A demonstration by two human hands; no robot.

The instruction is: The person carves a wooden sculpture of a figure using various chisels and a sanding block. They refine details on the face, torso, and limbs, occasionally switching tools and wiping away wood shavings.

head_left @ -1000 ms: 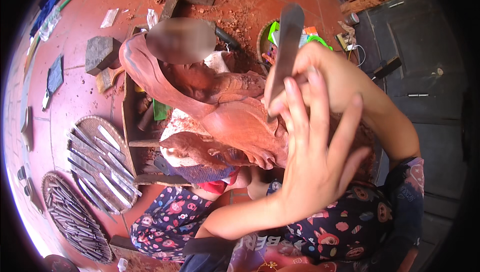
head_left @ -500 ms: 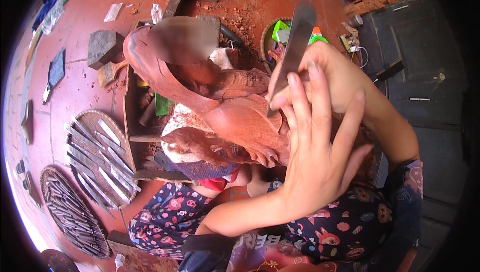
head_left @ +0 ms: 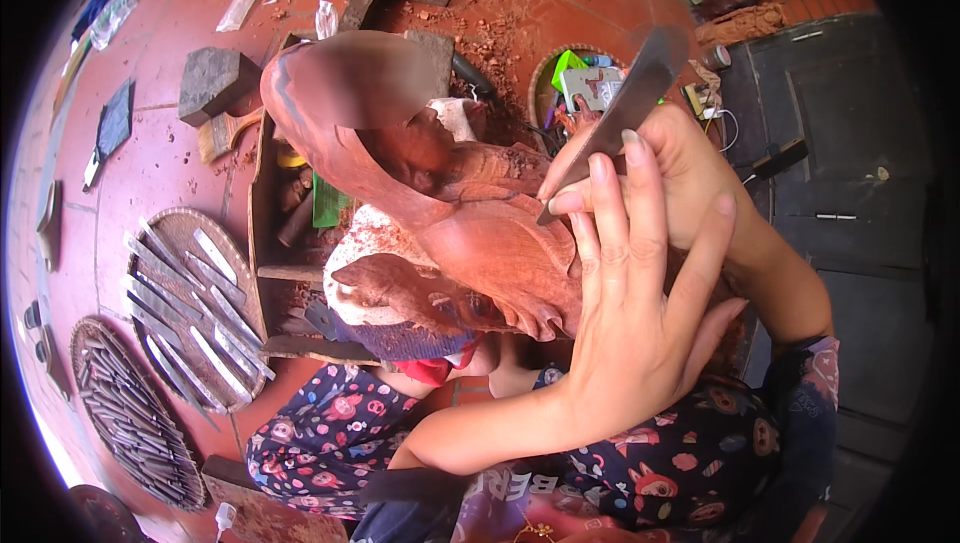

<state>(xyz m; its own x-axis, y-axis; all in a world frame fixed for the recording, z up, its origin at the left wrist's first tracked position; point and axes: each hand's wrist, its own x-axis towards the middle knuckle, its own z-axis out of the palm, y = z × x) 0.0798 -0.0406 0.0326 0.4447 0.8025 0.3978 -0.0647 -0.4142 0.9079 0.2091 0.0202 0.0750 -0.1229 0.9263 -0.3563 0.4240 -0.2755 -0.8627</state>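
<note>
A reddish wooden carving (head_left: 490, 248) of a draped figure lies slantwise in front of me; part of its head end is blurred. My right hand (head_left: 675, 168) is closed around a flat metal carving knife (head_left: 630, 93). The knife's narrow tip rests on the carved drapery, and its broad end slants up to the right. My left hand (head_left: 630, 293) lies in front of the right one, its fingers stretched and spread. Its fingertips touch the right hand and the blade close to the tip. The right hand's grip is partly hidden behind the left fingers.
On the left, a round woven tray (head_left: 180, 233) holds several flat blades, and another basket (head_left: 90, 333) holds many slim chisels. A wooden frame (head_left: 262, 193), dark blocks (head_left: 213, 78) and a brush (head_left: 225, 135) lie near the carving. A dark panel (head_left: 850, 223) stands at right.
The knife's broad end has tilted down to the right, with the right hand shifting slightly right. The left hand's fingers stay against it. The whole view has shifted a little.
</note>
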